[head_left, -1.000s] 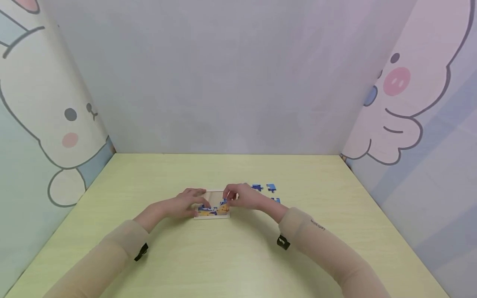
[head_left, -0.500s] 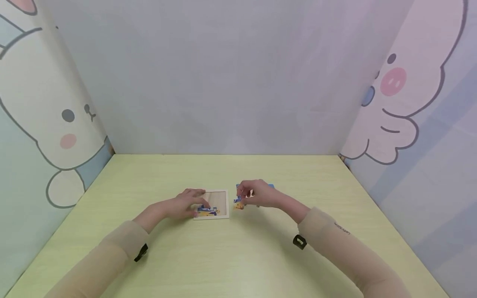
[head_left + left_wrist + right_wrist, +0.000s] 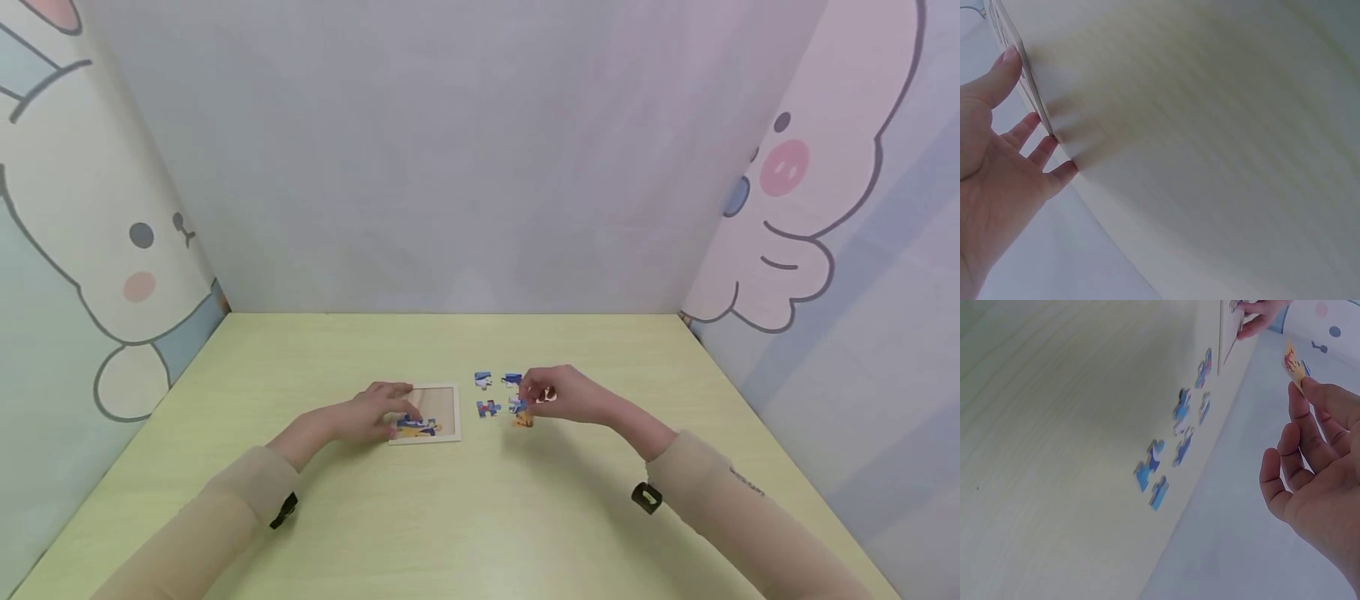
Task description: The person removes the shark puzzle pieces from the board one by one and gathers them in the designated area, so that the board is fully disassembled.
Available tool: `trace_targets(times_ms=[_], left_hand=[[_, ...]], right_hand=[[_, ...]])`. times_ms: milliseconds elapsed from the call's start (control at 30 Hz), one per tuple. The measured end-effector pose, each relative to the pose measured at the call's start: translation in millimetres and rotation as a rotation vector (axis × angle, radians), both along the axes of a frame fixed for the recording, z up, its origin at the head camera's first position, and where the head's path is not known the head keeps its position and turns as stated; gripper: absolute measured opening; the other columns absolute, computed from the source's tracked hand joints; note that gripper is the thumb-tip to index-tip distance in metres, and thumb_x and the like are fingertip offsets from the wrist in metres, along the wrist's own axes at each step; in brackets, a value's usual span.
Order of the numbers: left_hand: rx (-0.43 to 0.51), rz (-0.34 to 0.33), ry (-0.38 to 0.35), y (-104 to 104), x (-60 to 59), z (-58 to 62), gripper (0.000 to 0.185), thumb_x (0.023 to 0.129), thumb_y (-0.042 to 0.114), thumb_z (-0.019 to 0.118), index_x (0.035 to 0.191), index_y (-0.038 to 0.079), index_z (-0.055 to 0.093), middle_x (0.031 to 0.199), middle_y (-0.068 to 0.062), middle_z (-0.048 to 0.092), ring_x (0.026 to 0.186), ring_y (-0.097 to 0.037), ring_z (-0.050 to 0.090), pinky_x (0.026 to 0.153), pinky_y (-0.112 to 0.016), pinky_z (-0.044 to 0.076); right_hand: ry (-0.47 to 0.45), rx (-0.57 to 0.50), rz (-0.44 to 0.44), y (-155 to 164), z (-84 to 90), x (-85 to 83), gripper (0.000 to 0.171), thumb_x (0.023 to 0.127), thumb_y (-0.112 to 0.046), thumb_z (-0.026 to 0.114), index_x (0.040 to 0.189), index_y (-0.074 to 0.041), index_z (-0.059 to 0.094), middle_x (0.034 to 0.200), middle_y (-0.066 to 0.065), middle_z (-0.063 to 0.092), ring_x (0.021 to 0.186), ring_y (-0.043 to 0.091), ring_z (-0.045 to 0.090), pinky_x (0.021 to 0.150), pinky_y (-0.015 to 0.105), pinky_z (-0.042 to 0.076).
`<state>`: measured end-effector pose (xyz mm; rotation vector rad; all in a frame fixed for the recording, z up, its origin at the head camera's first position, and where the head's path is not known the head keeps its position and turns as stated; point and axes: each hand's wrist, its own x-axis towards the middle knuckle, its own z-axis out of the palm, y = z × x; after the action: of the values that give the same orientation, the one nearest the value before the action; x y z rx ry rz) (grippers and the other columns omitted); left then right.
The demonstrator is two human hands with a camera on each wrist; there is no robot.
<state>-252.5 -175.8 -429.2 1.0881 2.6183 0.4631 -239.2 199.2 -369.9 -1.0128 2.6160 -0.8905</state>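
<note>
My left hand point(image 3: 371, 414) rests at the left side of a shallow wooden puzzle frame point(image 3: 458, 412). Its fingers are spread, with the tips touching the edge in the left wrist view. Joined jigsaw pieces point(image 3: 423, 429), blue and yellow, lie along the bottom of the frame, partly hidden by that hand. My right hand point(image 3: 573, 395) pinches an orange-yellow jigsaw piece point(image 3: 1294, 364) between thumb and index finger, raised above the table. Loose jigsaw pieces point(image 3: 487, 408) lie under and beside the right hand, some of them hidden by it in the head view.
Several blue and white loose pieces point(image 3: 1183, 411) lie in a group on the pale wood-grain table point(image 3: 450, 517), right of the frame. A grey wall point(image 3: 465, 167) stands behind the table, with cartoon-printed sheets point(image 3: 825, 333) on both sides.
My right hand has lifted the orange-yellow piece out of the frame and carried it right, over the loose pieces. The left hand has stayed at the frame.
</note>
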Motion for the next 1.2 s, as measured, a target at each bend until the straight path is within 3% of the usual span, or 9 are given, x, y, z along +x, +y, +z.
trace_targets(times_ms=[333, 600, 1200], left_hand=[[0.008, 0.007, 0.003, -2, 0.6, 0.3, 0.037, 0.091, 0.014, 0.062, 0.124, 0.029, 0.058, 0.152, -0.017, 0.027, 0.137, -0.044, 0.022, 0.106, -0.063, 0.023], [0.013, 0.012, -0.001, -2, 0.6, 0.2, 0.037, 0.091, 0.014, 0.062, 0.124, 0.029, 0.058, 0.152, -0.017, 0.027, 0.137, -0.044, 0.021, 0.106, -0.064, 0.022], [-0.005, 0.008, 0.01, -1, 1.0, 0.4, 0.037, 0.09, 0.014, 0.062, 0.125, 0.026, 0.057, 0.151, -0.019, 0.028, 0.136, -0.045, 0.023, 0.105, -0.063, 0.024]], right_hand=[[-0.026, 0.021, -0.007, 29, -11.1, 2.6, 0.007, 0.088, -0.017, 0.067, 0.093, -0.017, 0.062, 0.081, -0.011, 0.063, 0.078, 0.008, 0.057, 0.075, 0.03, 0.05], [-0.074, 0.058, -0.052, 46, -30.4, -6.0, 0.007, 0.086, -0.016, 0.069, 0.091, -0.019, 0.065, 0.083, -0.01, 0.062, 0.077, 0.009, 0.056, 0.07, 0.025, 0.049], [-0.128, 0.09, -0.074, 50, -56.4, -20.0, 0.006, 0.086, -0.009, 0.067, 0.089, -0.014, 0.066, 0.082, -0.005, 0.061, 0.074, 0.011, 0.052, 0.065, 0.022, 0.047]])
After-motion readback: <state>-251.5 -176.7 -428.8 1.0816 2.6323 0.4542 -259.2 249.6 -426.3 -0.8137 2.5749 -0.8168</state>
